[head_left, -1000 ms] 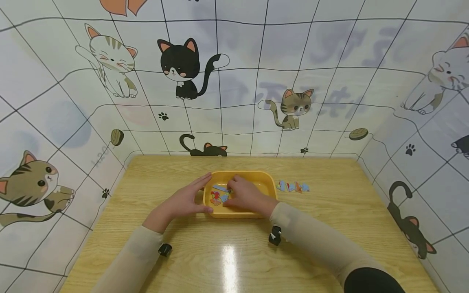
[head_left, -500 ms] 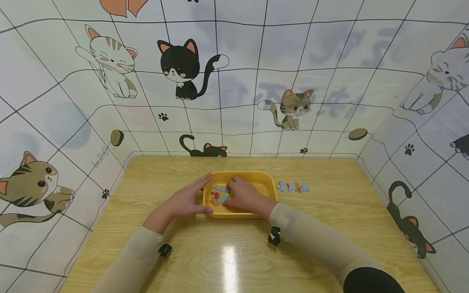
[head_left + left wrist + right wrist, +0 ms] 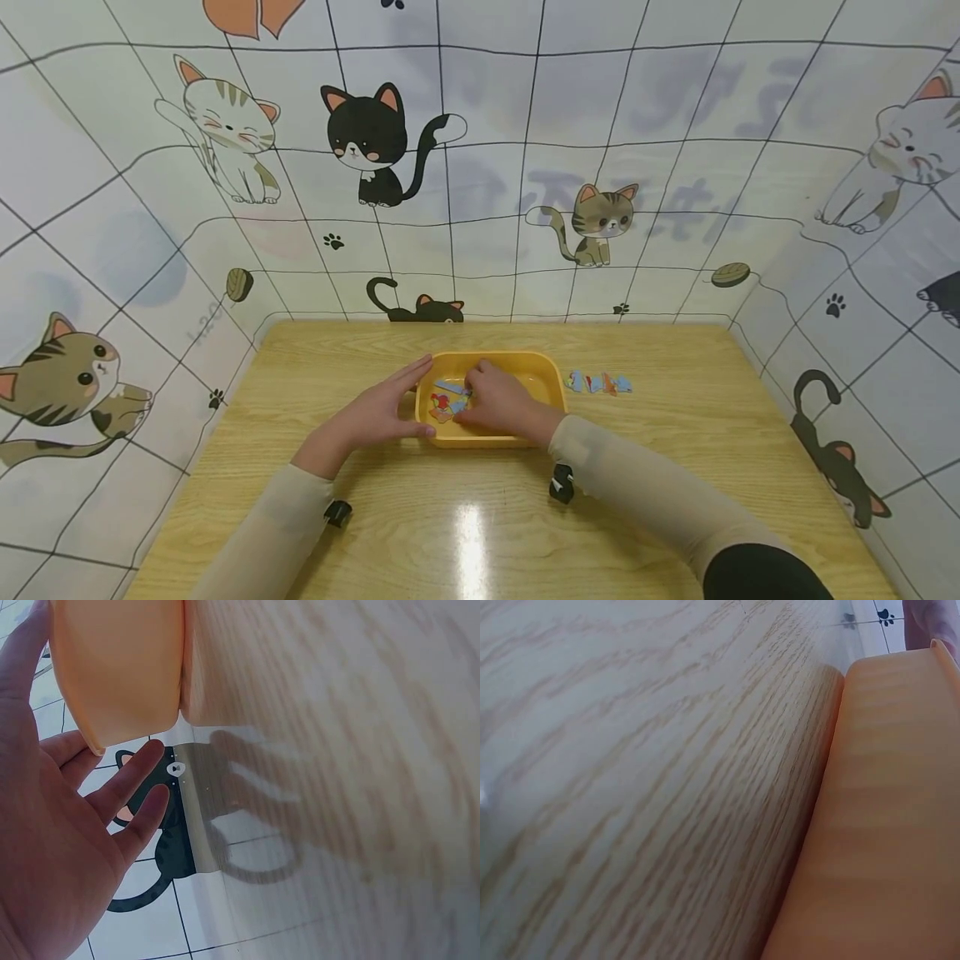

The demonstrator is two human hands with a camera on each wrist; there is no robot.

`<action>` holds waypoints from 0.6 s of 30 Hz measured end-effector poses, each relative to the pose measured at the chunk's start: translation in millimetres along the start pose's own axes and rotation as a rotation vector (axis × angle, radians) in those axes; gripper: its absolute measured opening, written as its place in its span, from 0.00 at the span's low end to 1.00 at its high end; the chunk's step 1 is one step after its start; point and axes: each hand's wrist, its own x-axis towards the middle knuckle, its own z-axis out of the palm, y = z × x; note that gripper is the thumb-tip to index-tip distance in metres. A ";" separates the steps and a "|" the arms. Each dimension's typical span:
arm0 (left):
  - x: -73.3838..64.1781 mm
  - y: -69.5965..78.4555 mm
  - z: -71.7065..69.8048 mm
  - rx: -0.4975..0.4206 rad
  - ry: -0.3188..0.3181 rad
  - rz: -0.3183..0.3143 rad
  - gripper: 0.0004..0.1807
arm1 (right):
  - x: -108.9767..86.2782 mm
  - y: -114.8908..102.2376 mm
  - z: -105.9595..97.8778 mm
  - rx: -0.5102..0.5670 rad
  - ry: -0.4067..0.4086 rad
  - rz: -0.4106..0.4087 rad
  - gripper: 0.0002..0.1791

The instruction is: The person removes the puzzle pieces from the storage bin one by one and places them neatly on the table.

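A yellow plastic tray (image 3: 528, 360) stands on the table. My left hand (image 3: 378, 408) rests at its left end, thumb and fingers spread along the rim; the left wrist view shows the fingers (image 3: 127, 791) nearly straight beside the tray wall. Inside the tray, my right hand (image 3: 504, 402) reaches down with bent fingers at several small flat jigsaw pieces (image 3: 441, 403), blue, red and orange. Its fingertips are hidden, so whether a piece is pinched does not show. The right wrist view has only the tray's outer side (image 3: 885, 810) near that hand.
Right of the tray, several jigsaw pieces (image 3: 609, 383) lie in a row on the wooden table (image 3: 375, 533). A cloth wall (image 3: 495, 167) printed with cats and grid lines encloses the back and both sides.
The view has shifted very slightly. Both hands, the tray and the pieces stay practically where they were.
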 end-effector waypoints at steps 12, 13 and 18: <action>-0.4 -0.1 0.3 -0.002 0.004 0.000 0.64 | -1.3 1.7 -1.3 0.015 -0.014 0.007 0.28; -0.5 0.1 0.4 -0.004 0.004 -0.001 0.64 | -1.7 2.1 -1.5 0.017 -0.015 0.007 0.28; -0.9 -0.2 1.0 -0.008 0.002 -0.005 0.64 | -1.5 4.3 -0.1 0.020 -0.018 -0.004 0.27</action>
